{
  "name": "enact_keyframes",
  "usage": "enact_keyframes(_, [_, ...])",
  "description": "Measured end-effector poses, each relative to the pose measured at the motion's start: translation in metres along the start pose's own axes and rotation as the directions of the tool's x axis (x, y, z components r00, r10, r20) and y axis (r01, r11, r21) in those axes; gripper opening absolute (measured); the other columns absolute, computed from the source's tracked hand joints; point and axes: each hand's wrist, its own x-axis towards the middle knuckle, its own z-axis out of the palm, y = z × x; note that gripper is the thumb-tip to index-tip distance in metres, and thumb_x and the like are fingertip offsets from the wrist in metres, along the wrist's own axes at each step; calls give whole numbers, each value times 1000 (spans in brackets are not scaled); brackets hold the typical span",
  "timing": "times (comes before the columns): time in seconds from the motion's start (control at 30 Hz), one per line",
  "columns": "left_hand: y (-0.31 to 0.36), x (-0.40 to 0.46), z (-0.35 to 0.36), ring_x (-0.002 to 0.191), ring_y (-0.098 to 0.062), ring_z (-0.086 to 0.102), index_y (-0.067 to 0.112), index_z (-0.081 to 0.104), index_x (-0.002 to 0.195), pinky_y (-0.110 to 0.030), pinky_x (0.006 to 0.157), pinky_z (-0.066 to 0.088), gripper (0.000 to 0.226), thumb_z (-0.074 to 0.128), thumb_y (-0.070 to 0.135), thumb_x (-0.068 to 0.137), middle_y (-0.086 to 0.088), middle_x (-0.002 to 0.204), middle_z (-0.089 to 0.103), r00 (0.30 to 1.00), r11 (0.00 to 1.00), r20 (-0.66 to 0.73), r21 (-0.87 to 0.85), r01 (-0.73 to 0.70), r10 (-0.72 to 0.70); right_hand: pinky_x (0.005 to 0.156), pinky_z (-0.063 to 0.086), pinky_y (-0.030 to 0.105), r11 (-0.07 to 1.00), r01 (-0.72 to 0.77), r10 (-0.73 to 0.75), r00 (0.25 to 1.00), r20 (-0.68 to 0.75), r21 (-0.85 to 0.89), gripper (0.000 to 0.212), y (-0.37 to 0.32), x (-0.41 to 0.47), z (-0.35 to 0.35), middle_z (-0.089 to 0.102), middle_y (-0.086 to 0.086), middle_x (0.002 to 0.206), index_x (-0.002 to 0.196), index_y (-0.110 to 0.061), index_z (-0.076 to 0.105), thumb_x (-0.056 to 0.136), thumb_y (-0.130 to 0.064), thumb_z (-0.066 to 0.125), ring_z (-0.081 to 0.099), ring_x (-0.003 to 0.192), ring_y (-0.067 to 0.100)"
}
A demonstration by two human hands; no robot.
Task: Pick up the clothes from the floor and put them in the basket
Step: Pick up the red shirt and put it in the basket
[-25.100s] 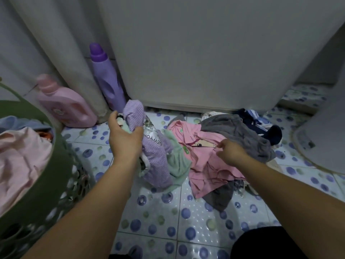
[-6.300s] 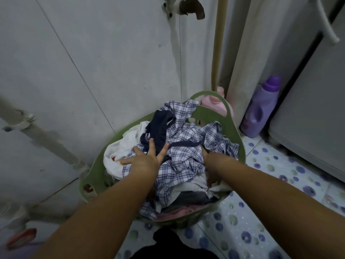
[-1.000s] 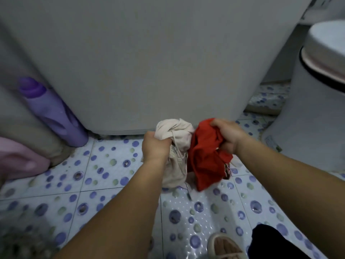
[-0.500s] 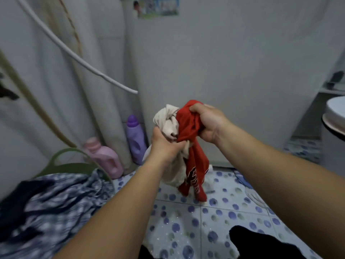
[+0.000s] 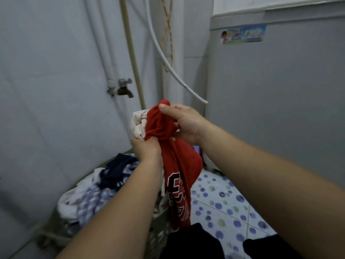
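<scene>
A red shirt [image 5: 177, 176] with white lettering hangs down in the air at mid-frame. My right hand [image 5: 183, 122] grips its bunched top. My left hand [image 5: 145, 149] is closed just below, around the red shirt's neck and a cream garment [image 5: 138, 122] bundled behind it. Low on the left, under my left forearm, stands the green basket [image 5: 104, 162], heaped with a blue-and-white checked shirt [image 5: 97, 199], a navy piece [image 5: 117, 169] and white cloth. Most of the basket's rim is hidden by the clothes.
A grey washing machine [image 5: 276, 101] fills the right side. A tap [image 5: 124, 88] and pipes run down the wall behind the basket, and a white hose [image 5: 173, 70] hangs across. Dotted floor tiles [image 5: 220, 200] show at lower right, with dark fabric at the bottom edge.
Both hands lifted the red and cream garments off the floor, brought them together and swung them left, so they hang over the basket's right side.
</scene>
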Motion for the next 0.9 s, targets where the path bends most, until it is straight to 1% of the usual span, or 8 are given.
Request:
enact_keyframes(0.13, [-8, 42, -57, 104, -33, 63, 9, 54, 119, -49, 94, 52, 51, 56, 4, 69, -19, 121, 62, 970, 955, -195, -282, 88, -147, 77, 48, 30, 975, -36, 39, 999, 12, -219, 24, 24, 12, 15, 64, 4, 98, 101, -16, 58, 89, -37, 59, 61, 86, 14])
enact_keyframes(0.23, [-25, 72, -99, 106, -32, 64, 7, 48, 128, -52, 92, 52, 68, 69, 6, 63, -19, 127, 60, 928, 926, -227, -305, 220, -295, 59, 40, 19, 825, -50, 31, 999, -44, -563, 21, 48, 14, 11, 60, 6, 87, 102, -11, 62, 90, -28, 61, 52, 67, 10])
enact_keyframes(0.4, [-33, 75, -136, 129, -40, 44, 11, 9, 147, -53, 106, 39, 106, 79, 28, 68, -22, 145, 36, 933, 886, -252, 323, 332, -257, 102, 43, 31, 362, -132, 288, 957, -24, -923, 67, 94, 10, -7, 50, 9, 138, 140, -10, 41, 81, -20, 71, 52, 123, 24])
enact_keyframes(0.5, [-23, 56, -138, 147, -34, 5, 28, -2, 150, -61, 114, 15, 100, 70, 31, 79, -15, 159, 2, 984, 589, -119, 808, 20, 129, 108, 39, 35, 80, -134, 453, 888, -84, -988, 89, 120, 10, -18, 41, 9, 147, 145, -13, 31, 72, -31, 79, 46, 130, 26])
enact_keyframes(0.57, [-20, 51, -134, 148, -30, -9, 35, 1, 150, -62, 114, 2, 89, 61, 25, 85, -7, 160, -8, 917, 172, 223, 941, -292, 331, 106, 42, 37, -19, -123, 496, 860, -116, -992, 99, 138, 9, -24, 40, 9, 146, 143, -14, 29, 64, -36, 84, 46, 128, 27])
enact_keyframes(0.67, [-26, 56, -128, 147, -31, -16, 41, 17, 147, -65, 110, -11, 66, 48, 33, 90, -2, 162, -4, 815, -227, 563, 819, -528, 137, 106, 41, 42, -1, -184, 547, 822, -155, -983, 122, 159, 3, -29, 17, 12, 155, 151, -16, 1, 64, -32, 85, 33, 138, 32])
enact_keyframes(0.77, [-47, 64, -132, 145, -39, -17, 48, 18, 145, -73, 106, -11, 54, 36, 52, 94, -1, 162, -6, 884, -156, 391, 886, -437, -256, 109, 39, 44, 75, -245, 528, 832, -170, -967, 131, 177, -2, -29, 6, 13, 157, 150, -20, -14, 65, -31, 84, 26, 142, 34])
enact_keyframes(0.9, [-75, 80, -149, 145, -41, -16, 48, 4, 147, -66, 114, -1, 66, 33, 65, 90, -8, 160, -16, 865, -117, 270, 930, -348, -424, 106, 42, 41, 201, -241, 403, 904, -144, -949, 103, 197, -4, -26, 24, 14, 145, 145, -22, 16, 67, -28, 82, 44, 128, 34])
